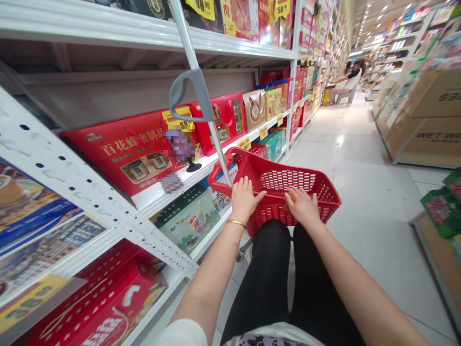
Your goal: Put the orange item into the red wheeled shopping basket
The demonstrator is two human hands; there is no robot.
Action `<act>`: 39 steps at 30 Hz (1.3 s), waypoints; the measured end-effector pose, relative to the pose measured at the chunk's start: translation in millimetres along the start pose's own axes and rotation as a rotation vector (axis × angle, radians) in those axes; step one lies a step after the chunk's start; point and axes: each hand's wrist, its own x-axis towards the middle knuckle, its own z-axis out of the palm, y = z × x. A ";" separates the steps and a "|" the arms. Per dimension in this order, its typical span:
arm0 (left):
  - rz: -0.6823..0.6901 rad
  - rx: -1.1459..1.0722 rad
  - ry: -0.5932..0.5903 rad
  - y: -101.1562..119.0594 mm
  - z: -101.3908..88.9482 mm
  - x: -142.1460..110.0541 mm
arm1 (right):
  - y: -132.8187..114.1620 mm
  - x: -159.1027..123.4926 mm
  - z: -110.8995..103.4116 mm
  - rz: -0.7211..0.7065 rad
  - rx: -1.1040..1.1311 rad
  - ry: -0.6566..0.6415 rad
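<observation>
A red plastic shopping basket (296, 179) with perforated walls stands right in front of my knees. My left hand (247, 198) lies on its near rim by the left corner, fingers stretched and thumb apart. Farther right on the same rim rests my right hand (303, 204), its fingers spread. Something small and orange-brown shows by its fingertips, too blurred to name. A slanting metal pole (220, 144) with a grey loop grip (190, 96) rises from the basket's left end, out of the frame at the top. Both hands are apart from the pole.
White shelving (118, 216) along the left holds red gift boxes (122, 149) and yellow price tags (264, 131). Stacked cartons (428, 120) and green packages (441, 206) stand at right. A tiled aisle (360, 192) leads to a seated person (351, 79).
</observation>
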 end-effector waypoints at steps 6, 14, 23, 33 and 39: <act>-0.002 -0.016 0.000 -1.3 1.3 -0.1 | 46.3 7.0 -10.5 0.234 -0.047 -0.017; 0.017 -0.007 -0.013 -1.8 -0.5 0.4 | -87.8 10.1 20.4 -0.145 0.081 -0.039; 0.026 -0.002 -0.023 -2.6 -2.4 0.5 | -48.2 4.3 14.8 -0.083 0.036 -0.010; 0.011 -0.007 0.004 -1.7 1.7 0.5 | 7.3 3.5 -3.6 0.137 -0.086 -0.027; 0.012 0.011 0.000 -1.3 0.9 0.7 | -84.9 5.5 13.6 -0.148 0.005 -0.070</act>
